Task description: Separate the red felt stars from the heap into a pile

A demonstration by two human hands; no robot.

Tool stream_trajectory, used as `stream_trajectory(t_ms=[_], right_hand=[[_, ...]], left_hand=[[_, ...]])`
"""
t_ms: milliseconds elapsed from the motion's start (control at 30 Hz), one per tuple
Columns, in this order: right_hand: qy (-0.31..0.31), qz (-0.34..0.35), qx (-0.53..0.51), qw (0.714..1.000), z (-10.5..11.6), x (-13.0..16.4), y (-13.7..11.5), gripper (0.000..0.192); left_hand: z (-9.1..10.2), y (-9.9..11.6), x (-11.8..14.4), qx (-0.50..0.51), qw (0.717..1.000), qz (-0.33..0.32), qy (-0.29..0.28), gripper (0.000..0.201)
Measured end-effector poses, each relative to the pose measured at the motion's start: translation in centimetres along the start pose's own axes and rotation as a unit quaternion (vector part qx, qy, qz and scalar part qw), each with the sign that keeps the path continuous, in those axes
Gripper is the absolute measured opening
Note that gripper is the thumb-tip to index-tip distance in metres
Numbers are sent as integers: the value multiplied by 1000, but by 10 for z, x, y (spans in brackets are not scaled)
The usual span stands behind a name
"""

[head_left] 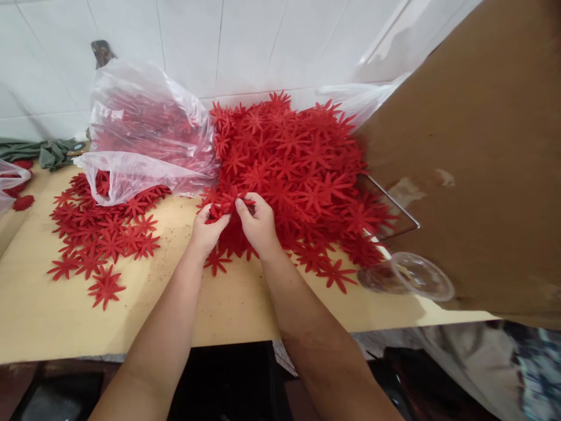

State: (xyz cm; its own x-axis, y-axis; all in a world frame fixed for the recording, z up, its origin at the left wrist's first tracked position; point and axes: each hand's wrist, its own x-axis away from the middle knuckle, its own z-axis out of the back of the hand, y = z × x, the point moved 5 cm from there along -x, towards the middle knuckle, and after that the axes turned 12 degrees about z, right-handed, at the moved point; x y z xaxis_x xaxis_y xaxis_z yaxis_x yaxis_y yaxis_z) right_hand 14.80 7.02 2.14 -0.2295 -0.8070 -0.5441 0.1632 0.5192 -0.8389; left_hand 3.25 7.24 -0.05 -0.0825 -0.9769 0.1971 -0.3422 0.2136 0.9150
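Nearest the camera, two bare forearms reach forward over the front edge of a pale yellow wooden tabletop point(245, 310). The left hand point(208, 228) and the right hand point(258, 222) meet side by side, fingers curled narrow, and both pinch the same red star-shaped felt flower cut-out point(225, 203) between thumbs and fingertips. That flower sits at the near edge of a large heap of matching red felt flowers point(298, 169), which spreads back toward the wall.

To the left, a smaller scatter of the same red flowers point(103, 234) lies flat on the tabletop, apart from the hands. Behind it a clear plastic bag point(140, 134), partly filled with more red pieces, slumps open against the heap. To the right, a clear plastic cup point(407, 275) lies on its side near the table edge, just below a big sheet of brown cardboard point(477, 164) that leans over the heap's right side. Farthest back stands a white tiled wall point(245, 41), with a grey-green cloth point(48, 151) bunched at its foot on the left.
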Motion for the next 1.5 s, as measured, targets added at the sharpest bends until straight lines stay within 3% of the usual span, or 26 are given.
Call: stream_trajectory(t_ms=[167,300,467,733,867,1100,1333,1500], right_hand=[[31,-35,-6,999,7,-2,8,19],[25,-36,-16,999,8,-2,6,23],[28,-29,45,998,10,0,-1,38],[38,-7,-30,999,3,-1,-3,26],[38,-5,5,999,6,-1,-4,27],[166,-50,31,984,38,-9,11,31],[38,-44,62,996,18,-3,-3,42],[1,-16,45,999,5,2,-10,41]], left_hand=[[1,1,0,-9,1000,-2,24,18],[-3,5,4,19,1000,-2,6,24],[-6,5,7,41,999,21,-10,30],[-8,-1,5,-21,999,5,-24,22],[-7,-2,3,-27,999,7,-23,21],[-6,0,6,-70,997,-16,-5,16],[-6,2,6,23,1000,9,14,33],[-10,5,9,37,999,17,-13,35]])
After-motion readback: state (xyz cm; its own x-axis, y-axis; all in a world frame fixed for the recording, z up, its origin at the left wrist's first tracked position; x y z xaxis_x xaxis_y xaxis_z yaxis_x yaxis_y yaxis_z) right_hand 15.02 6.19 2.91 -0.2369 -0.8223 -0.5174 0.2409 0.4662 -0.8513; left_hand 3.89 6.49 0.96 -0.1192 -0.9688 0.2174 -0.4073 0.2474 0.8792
